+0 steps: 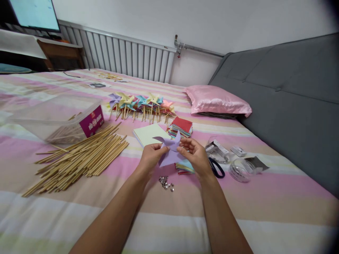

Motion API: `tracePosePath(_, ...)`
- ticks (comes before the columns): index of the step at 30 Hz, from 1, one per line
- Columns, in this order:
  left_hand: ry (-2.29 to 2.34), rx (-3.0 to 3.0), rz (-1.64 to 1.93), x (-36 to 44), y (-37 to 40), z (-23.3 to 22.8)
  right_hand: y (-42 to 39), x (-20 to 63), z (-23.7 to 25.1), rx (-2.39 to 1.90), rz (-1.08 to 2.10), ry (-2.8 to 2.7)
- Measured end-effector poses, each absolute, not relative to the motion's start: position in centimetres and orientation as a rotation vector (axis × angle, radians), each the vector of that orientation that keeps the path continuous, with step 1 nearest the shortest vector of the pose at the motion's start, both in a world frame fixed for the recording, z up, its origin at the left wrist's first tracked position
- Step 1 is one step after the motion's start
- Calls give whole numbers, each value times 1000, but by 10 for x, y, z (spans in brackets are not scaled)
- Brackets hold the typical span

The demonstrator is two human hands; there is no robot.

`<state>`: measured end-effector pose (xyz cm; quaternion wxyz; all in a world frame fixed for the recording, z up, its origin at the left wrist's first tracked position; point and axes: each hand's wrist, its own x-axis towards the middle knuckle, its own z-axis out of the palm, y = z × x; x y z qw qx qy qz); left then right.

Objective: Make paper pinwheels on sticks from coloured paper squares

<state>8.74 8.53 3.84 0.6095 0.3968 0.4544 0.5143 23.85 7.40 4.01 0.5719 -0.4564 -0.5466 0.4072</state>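
Observation:
Between both hands is a purple paper pinwheel point(169, 155), some of its corners curled in toward the middle. My left hand point(151, 157) pinches its left side with thumb and fingers. On the right side, my right hand point(195, 155) grips the paper, thumb in front. Just below lies a small heap of silvery thumbtacks point(164, 182). Behind the hands sits a stack of pale paper sheets point(148, 134). A stack of coloured paper squares point(181, 127) topped with red stands farther back, and another paper stack point(184, 167) is partly hidden by my right hand.
Many wooden sticks point(87, 158) lie to the left beside a clear plastic box point(53, 106). Finished pinwheels point(143, 102) are heaped farther back. Dark-handled scissors point(217, 168), clear round containers point(239, 171) and a pink pillow point(217, 100) are to the right on the striped bed.

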Motion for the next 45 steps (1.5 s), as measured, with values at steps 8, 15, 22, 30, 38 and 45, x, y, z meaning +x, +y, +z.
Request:
tracePosePath(8,1121,666,1415,78,92,42,64,236,50,-1032,830,-1504)
tracePosePath(15,995,597,1398,81,90,42,63,224,39,-1021,1030,-1680)
tracePosePath(22,978,628,1372,86,86,43,66,218,37,-1024,975,-1549)
tracePosePath(30,1004,736,1429,90,84,41,67,212,38,-1093,833,-1348)
tracePosePath(38,1033,892,1474,93,84,39,69,211,34,-1174,772,-1261)
tracePosePath(45,1024,964,1496,95,81,42,68,212,35,-1220,734,-1281)
